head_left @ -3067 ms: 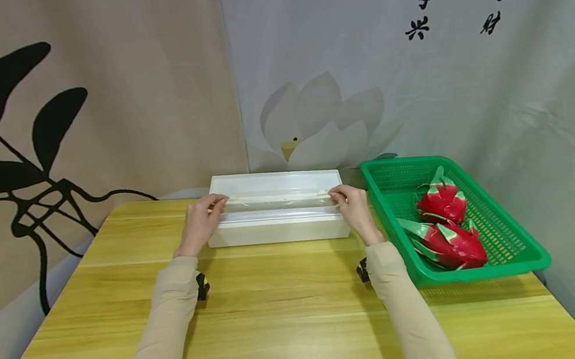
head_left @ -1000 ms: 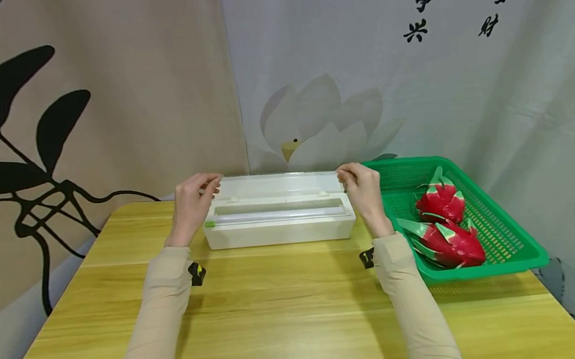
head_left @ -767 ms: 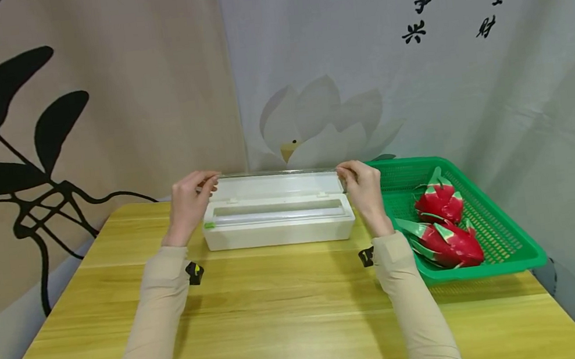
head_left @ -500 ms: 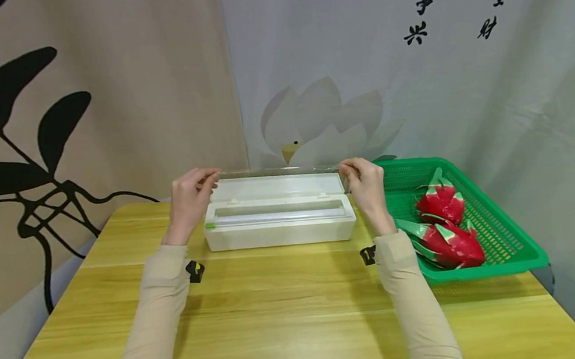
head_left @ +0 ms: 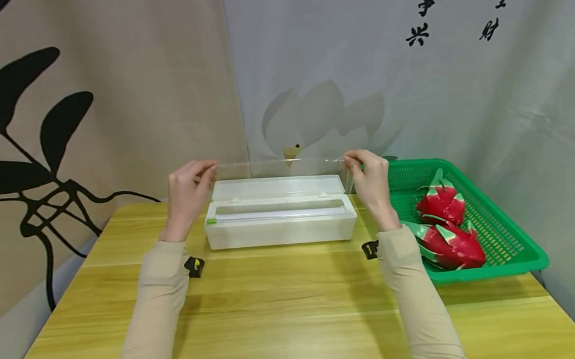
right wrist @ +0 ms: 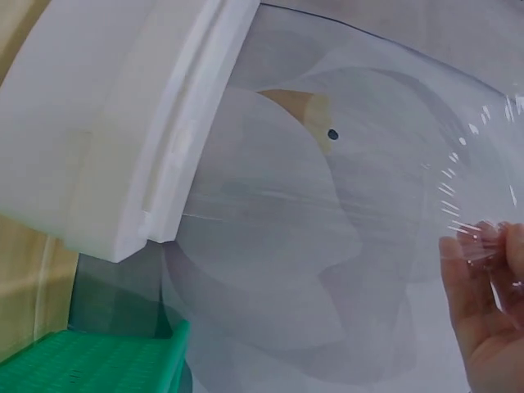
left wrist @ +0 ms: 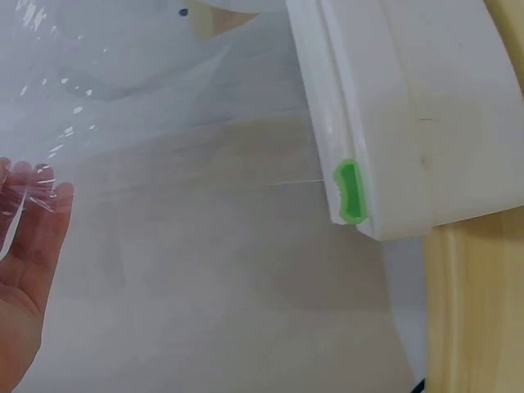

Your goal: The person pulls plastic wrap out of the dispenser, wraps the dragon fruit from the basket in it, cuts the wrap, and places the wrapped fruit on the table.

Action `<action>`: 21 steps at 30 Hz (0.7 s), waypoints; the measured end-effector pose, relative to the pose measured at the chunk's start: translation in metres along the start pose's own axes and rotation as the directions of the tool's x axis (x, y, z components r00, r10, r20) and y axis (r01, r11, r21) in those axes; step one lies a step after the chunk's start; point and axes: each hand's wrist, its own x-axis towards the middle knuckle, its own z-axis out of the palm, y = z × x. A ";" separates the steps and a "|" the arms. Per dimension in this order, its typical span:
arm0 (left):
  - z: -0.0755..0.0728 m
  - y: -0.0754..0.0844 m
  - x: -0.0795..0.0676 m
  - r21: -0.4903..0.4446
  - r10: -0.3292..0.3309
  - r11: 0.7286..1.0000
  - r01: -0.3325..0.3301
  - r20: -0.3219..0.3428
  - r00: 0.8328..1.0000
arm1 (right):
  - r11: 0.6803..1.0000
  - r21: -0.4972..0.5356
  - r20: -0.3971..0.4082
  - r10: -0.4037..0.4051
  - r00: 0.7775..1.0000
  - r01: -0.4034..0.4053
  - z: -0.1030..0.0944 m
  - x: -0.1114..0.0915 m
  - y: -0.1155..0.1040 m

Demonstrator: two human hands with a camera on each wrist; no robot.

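A sheet of clear cling film point(head_left: 281, 166) stretches between both hands above a white dispenser box point(head_left: 279, 232), its lid point(head_left: 278, 187) raised at the back. My left hand point(head_left: 188, 197) pinches the film's left corner, and my right hand point(head_left: 371, 185) pinches the right corner. In the left wrist view, film gathers at the fingers of the left hand point(left wrist: 33, 246), and a green slider point(left wrist: 350, 191) sits at the box's end. The right wrist view has the right hand point(right wrist: 483, 303) bunching the film point(right wrist: 344, 196) between thumb and fingers, away from the box.
To the right stands a green plastic basket point(head_left: 514, 237) holding two dragon fruits point(head_left: 455, 247), red with green tips. Everything rests on a yellow wooden table point(head_left: 286, 320). A printed curtain point(head_left: 162, 87) hangs behind it.
Both hands started low at the box's opening, holding the film edge. They have risen up and back, drawing the film out above the lid, and have moved slightly apart.
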 end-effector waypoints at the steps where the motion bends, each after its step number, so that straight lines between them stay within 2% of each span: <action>1: 0.000 0.000 0.001 0.001 0.003 1.000 -0.003 -0.004 1.000 | 1.000 0.001 0.000 0.000 1.000 0.000 0.000 0.001 -0.001; 21: -0.007 0.018 0.012 -0.024 0.046 0.999 -0.046 -0.037 0.998 | 1.000 0.001 -0.019 -0.027 0.999 0.027 -0.010 0.009 -0.011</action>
